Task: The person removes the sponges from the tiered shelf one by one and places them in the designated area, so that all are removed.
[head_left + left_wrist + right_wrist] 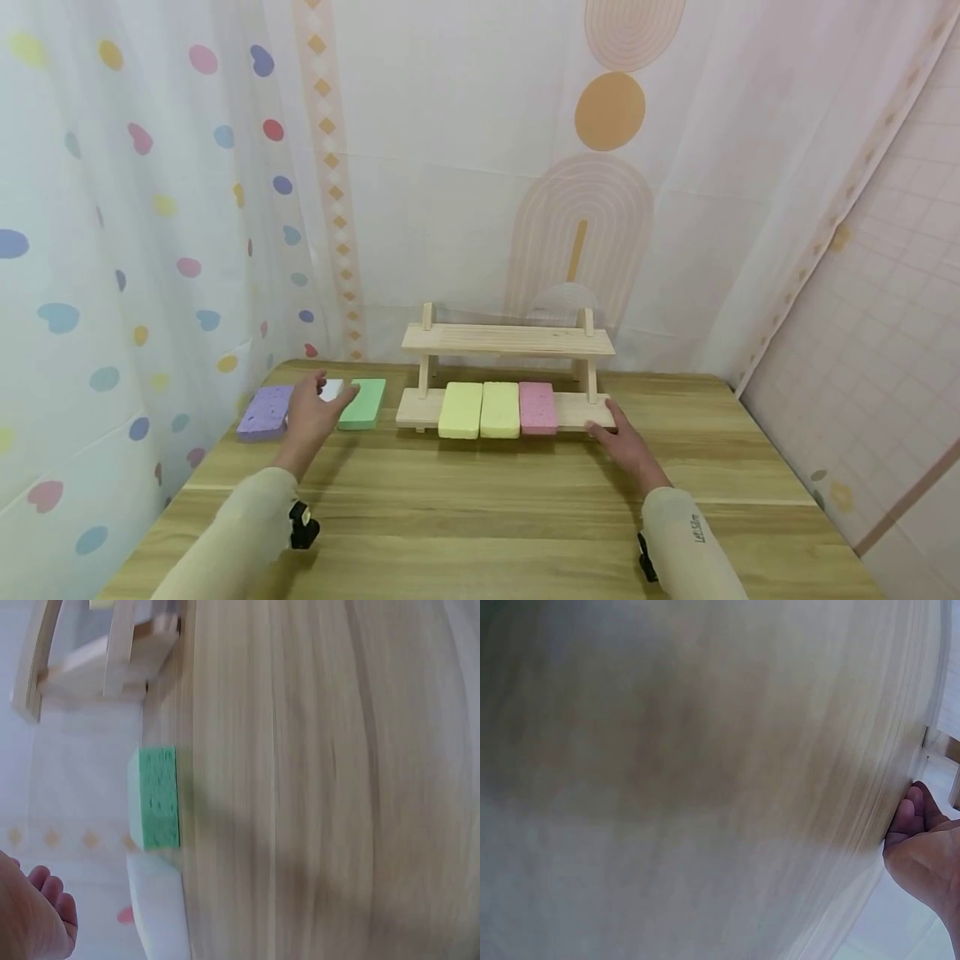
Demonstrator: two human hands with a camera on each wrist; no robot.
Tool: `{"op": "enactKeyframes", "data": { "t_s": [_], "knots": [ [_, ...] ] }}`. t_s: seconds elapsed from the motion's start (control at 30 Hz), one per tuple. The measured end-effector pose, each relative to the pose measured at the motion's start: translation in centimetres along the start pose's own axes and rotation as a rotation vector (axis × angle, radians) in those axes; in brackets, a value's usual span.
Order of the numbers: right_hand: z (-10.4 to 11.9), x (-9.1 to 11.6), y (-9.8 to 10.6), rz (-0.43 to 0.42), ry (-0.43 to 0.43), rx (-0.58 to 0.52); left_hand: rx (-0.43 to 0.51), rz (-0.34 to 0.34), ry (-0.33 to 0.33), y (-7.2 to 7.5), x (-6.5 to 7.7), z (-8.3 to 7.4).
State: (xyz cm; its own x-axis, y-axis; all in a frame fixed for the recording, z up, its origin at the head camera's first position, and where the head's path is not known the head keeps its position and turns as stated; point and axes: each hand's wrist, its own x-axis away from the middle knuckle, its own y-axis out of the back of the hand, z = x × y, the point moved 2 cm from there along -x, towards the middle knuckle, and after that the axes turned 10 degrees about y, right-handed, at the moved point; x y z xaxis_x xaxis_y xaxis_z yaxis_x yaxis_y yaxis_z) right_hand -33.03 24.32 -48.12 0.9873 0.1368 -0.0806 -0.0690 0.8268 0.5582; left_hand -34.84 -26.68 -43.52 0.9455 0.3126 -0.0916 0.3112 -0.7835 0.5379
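In the head view, my left hand (312, 415) hovers over a white sponge block (332, 389), thumb and fingers spread apart. The hand partly hides that block. To its left lies a purple sponge block (266, 412), and to its right a green one (363, 405). My right hand (626, 446) holds the right end of the lower board of a two-tier wooden shelf (573, 412), thumb at the front edge and fingers at the end. Two yellow sponge blocks (461, 410) and a pink one (537, 408) sit side by side on that lower board.
The shelf's upper board (510, 339) bears nothing. A patterned curtain (450, 208) hangs behind the wooden table (465, 517) and along its left side. A pale wall covering (885, 333) stands to the right.
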Motion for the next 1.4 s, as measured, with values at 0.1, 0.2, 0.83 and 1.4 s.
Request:
{"op": "enactKeyframes", "data": {
  "t_s": [0.1,0.2,0.83,1.4],
  "knots": [
    [0.1,0.1,0.0,0.003,0.004,0.004,0.010,0.025,-0.021,-0.9,0.5,-0.8],
    [0.1,0.1,0.0,0.009,0.006,-0.001,0.011,0.058,-0.036,-2.0,1.1,-1.5],
    [0.8,0.3,0.2,-0.004,0.022,0.051,0.067,0.211,-0.089,-7.7,5.1,-4.6],
    [0.5,-1.1,1.4,0.055,0.040,-0.053,0.099,0.141,-0.075,-11.2,8.4,-5.5]
  ]
}}
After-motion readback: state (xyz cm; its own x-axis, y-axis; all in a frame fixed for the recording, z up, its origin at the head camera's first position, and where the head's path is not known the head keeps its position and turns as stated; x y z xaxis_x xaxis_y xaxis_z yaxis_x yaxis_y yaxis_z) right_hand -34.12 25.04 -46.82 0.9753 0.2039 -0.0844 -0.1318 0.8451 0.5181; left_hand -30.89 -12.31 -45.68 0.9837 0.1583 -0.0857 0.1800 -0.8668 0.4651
